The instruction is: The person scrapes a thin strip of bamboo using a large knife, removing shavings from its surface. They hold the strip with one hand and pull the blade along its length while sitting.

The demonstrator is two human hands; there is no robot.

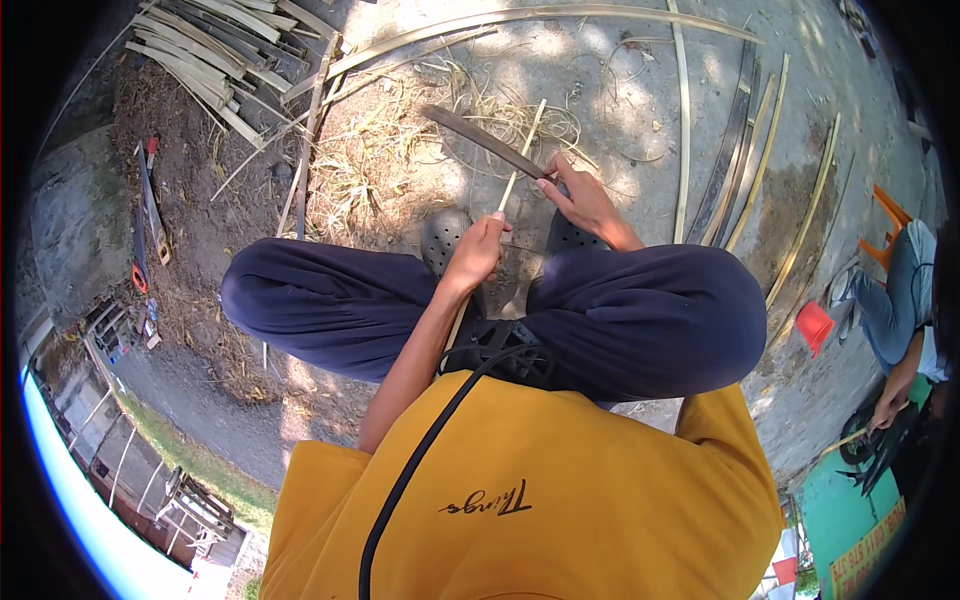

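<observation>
The person wears a mustard-yellow T-shirt with dark script lettering, dark navy trousers, black perforated clogs; a black cable crosses the shirt.

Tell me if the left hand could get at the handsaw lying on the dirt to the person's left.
Probably not as things stand: the left hand grips the thin bamboo strip between the knees, and the handsaw lies well beyond the left knee, out past it on the dirt.

Knife blade: dark, matt metal, apparently unpolished. Bamboo strip: pale, smooth, dry wood. Ground: rough concrete with fibrous shavings.
</observation>
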